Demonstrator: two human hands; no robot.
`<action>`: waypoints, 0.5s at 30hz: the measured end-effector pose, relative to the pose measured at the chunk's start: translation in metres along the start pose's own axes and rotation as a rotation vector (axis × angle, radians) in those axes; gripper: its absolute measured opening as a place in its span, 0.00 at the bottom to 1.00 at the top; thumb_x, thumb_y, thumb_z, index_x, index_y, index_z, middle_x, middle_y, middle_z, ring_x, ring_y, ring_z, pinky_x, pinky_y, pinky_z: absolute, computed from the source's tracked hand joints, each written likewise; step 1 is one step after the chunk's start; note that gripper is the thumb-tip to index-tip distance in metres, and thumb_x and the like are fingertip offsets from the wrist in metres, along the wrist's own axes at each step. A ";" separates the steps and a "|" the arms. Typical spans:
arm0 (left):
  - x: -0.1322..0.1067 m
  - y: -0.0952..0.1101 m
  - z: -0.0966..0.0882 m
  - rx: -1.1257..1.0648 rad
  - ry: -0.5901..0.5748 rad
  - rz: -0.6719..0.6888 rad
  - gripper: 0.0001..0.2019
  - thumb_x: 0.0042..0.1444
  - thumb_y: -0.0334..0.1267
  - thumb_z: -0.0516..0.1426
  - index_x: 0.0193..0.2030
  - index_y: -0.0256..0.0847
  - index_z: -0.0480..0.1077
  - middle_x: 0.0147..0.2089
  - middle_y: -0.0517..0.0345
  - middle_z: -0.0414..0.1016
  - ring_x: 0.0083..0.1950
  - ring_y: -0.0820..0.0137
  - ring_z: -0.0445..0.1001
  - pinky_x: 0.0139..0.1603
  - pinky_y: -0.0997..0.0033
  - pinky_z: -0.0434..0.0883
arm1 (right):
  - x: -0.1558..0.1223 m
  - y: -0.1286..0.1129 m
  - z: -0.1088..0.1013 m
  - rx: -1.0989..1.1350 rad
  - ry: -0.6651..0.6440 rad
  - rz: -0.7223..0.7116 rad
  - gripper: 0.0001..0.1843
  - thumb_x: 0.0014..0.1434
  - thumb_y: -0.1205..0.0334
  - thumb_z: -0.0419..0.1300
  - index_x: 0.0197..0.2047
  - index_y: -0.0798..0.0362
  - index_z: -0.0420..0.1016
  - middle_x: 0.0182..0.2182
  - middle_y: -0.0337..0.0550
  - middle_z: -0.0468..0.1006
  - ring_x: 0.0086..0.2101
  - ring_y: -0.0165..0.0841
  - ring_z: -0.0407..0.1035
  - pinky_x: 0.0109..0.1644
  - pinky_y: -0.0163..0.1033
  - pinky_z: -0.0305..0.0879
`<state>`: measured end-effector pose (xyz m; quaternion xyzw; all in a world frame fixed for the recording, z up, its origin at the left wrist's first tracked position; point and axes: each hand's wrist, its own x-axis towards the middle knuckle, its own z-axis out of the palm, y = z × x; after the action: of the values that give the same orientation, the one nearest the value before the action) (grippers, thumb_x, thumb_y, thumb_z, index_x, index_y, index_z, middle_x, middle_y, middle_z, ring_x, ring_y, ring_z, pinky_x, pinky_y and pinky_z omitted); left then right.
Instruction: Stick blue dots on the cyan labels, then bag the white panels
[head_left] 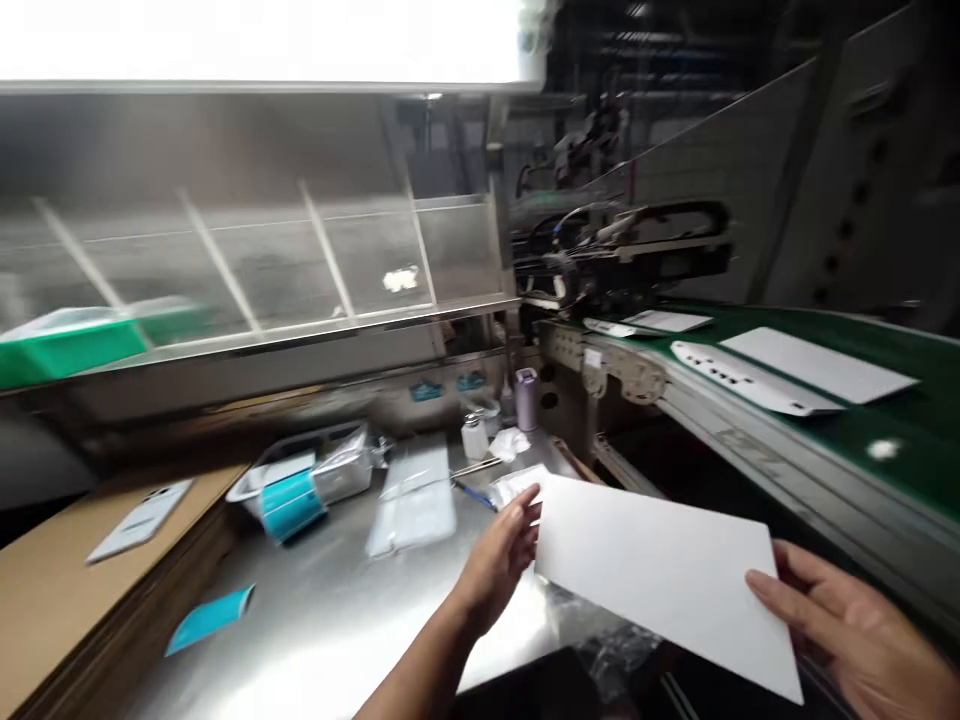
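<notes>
Aloft, a white card (660,570) slanted between my hands above the near right corner of the steel table (337,590).
In the head view, my right hand (855,630) pinched the card's right edge, thumb on its face; my left hand (501,550) met the left edge, though I could not tell whether it gripped or merely steadied. If those left fingers only rested there, I judged, the card could have swung about my right thumb and dropped a corner. Its lower edge seemed liable to snag on the crumpled plastic (619,650) below, and a hard squeeze might have bent it. A careless swing rightward risked knocking it against the green conveyor (922,430).
</notes>
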<state>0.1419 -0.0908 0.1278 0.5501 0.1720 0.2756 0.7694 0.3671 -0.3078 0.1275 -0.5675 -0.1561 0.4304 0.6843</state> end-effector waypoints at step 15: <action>-0.033 -0.015 -0.056 0.684 0.302 0.076 0.31 0.63 0.45 0.49 0.71 0.44 0.46 0.75 0.56 0.38 0.74 0.58 0.37 0.72 0.53 0.35 | 0.033 0.047 0.073 -0.096 -0.404 0.322 0.26 0.58 0.47 0.61 0.59 0.45 0.69 0.54 0.46 0.74 0.52 0.50 0.69 0.43 0.47 0.75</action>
<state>0.0870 -0.0725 0.0938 0.7345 0.3451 0.3087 0.4961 0.3153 -0.2360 0.0977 -0.5194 -0.2176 0.6303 0.5343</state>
